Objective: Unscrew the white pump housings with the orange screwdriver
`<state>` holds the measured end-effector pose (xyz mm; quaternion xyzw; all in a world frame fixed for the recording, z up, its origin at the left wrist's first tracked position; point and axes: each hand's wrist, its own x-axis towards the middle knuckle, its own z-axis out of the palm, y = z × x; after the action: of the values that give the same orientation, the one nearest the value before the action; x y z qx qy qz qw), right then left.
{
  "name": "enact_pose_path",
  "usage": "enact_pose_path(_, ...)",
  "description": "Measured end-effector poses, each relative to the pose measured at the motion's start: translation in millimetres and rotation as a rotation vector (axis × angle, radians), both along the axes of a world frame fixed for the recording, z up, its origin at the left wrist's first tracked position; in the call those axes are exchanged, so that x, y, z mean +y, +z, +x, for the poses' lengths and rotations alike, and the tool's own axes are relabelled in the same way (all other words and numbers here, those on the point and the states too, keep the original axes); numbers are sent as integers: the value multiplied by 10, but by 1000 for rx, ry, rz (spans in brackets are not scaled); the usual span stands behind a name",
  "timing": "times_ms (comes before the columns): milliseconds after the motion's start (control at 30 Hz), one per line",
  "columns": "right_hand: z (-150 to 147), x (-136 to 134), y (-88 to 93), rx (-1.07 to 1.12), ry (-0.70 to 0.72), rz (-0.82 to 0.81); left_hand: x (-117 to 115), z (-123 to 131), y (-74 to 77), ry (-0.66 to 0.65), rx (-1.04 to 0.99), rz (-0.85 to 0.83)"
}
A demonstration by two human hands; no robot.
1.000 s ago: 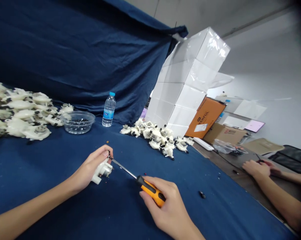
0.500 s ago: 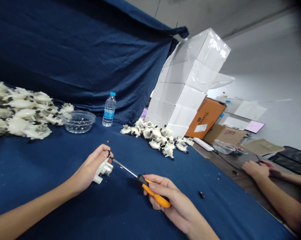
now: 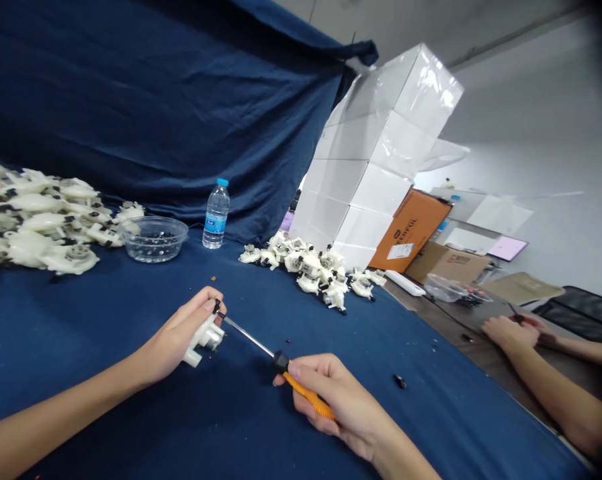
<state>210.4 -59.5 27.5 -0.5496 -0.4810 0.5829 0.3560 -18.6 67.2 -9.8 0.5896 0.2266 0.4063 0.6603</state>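
Observation:
My left hand (image 3: 181,333) is closed on a cream plastic part (image 3: 205,339) with stubby tubes, held over the blue cloth. A small black piece (image 3: 217,306) shows at its top, by my fingertips. My right hand (image 3: 331,397) grips a screwdriver (image 3: 308,395) with an orange and black handle. Its metal shaft slants up to the left, and the tip meets or nearly meets the black piece; my fingers partly hide the exact contact.
Cream parts lie in a large pile (image 3: 45,223) at left and a smaller pile (image 3: 308,267) at centre. Between them stand a clear bowl (image 3: 155,250) and a water bottle (image 3: 215,217). White boxes (image 3: 365,160) rise behind. Another person's hands (image 3: 513,331) are at right.
My right hand's fingers have shifted on the screwdriver handle, which looks turned. The left hand keeps its hold on the cream part. The whole view has moved slightly.

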Motion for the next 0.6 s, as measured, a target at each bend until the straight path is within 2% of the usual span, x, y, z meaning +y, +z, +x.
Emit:
enact_pose_path(167, -62, -42, -4, -261, -71, 205, -8, 0, 8, 8, 11, -5)
enact_pose_path(233, -81, -81, -38, -485, -101, 431, 5, 0, -9, 17, 23, -10)
enact_pose_path(333, -97, -128, -121, -979, -111, 884, 34, -1, -38, 31, 47, -4)
enact_pose_path(400, -101, -135, -162, -1108, -120, 1011, 48, 2, -55, 37, 52, -11)
enact_pose_path(467, -94, -120, -165, -1008, -140, 934, 49, 11, -63, 56, 32, -27)
enact_pose_path(600, -43, -63, -86, -466, -266, 508, 19, 36, -47, 95, -16, -37)
